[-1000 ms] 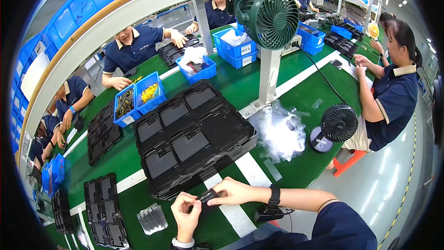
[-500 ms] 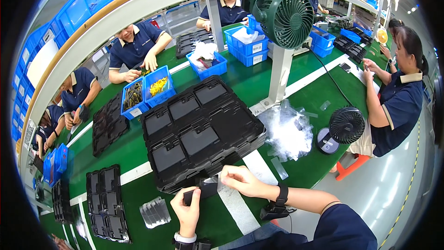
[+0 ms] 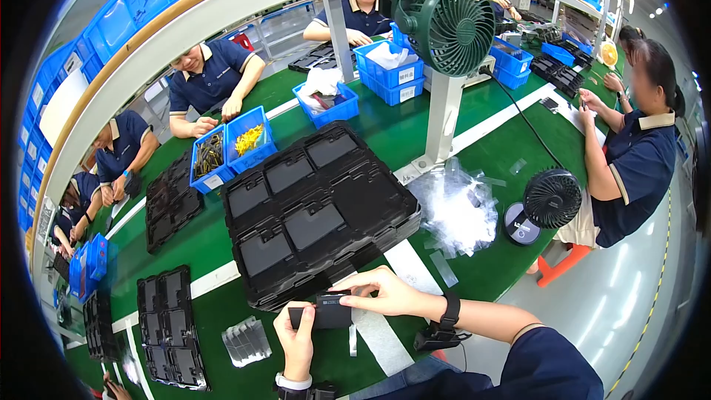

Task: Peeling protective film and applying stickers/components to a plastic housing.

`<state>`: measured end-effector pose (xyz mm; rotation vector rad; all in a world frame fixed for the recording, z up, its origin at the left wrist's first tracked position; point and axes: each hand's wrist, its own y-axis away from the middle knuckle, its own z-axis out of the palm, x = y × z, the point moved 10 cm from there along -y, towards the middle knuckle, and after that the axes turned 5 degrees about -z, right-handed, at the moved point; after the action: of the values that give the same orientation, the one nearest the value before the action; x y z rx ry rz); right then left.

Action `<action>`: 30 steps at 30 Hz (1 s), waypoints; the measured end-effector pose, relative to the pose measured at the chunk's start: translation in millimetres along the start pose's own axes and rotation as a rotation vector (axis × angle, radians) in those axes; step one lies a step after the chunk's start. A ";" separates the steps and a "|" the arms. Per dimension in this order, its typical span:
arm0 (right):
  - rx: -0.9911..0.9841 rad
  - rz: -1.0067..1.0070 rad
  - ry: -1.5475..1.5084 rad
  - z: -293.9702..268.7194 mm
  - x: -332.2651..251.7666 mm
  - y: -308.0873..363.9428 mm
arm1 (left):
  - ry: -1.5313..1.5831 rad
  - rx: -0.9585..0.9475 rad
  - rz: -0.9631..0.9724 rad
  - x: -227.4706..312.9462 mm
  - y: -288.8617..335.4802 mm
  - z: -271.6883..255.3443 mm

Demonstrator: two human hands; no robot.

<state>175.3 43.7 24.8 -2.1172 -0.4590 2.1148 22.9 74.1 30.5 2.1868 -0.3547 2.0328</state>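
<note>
Between my hands is a flat black rectangular piece, perhaps a battery pack, with small print on its face. My left hand pinches its left end between thumb and fingers. My right hand has its thumb and fingertips closed on the upper right edge. A narrow clear film strip shows just below the piece's right end; whether it is attached I cannot tell. Right behind my hands stands a stack of black trays, its top one holding several flat dark pieces in compartments.
Crumpled clear film is heaped right of the stack, by a small black fan. Clear strips lie left of my hands, near another black tray. A white post carries a green fan. Co-workers sit around the bench.
The black piece has turned so its printed face shows. My right hand has moved slightly left onto its upper edge; the clear film formerly at those fingers now appears lower down.
</note>
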 end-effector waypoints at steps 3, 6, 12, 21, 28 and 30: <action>0.048 -0.245 0.200 -2.2 -20.9 2.2 | -0.005 -0.008 0.005 0.6 -0.9 1.0; -0.017 -0.346 0.372 7.5 -31.6 7.6 | 0.019 -0.031 -0.010 -3.5 0.0 3.0; -0.130 -0.275 0.245 21.4 -30.3 1.3 | 0.070 -0.059 -0.064 -10.8 -0.4 5.1; 0.015 -0.055 -0.034 -0.5 -4.8 1.0 | 0.237 0.047 -0.116 -20.5 -0.2 0.8; -0.123 0.299 -0.333 16.7 34.4 5.6 | -0.022 -0.003 0.028 5.3 1.7 2.4; -0.094 0.094 0.027 9.4 13.1 1.2 | -0.038 0.002 0.023 3.1 0.8 0.9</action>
<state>166.0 45.2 11.7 -2.2578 -0.4738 2.1518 23.8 72.9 33.5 2.2353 -0.3845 2.0063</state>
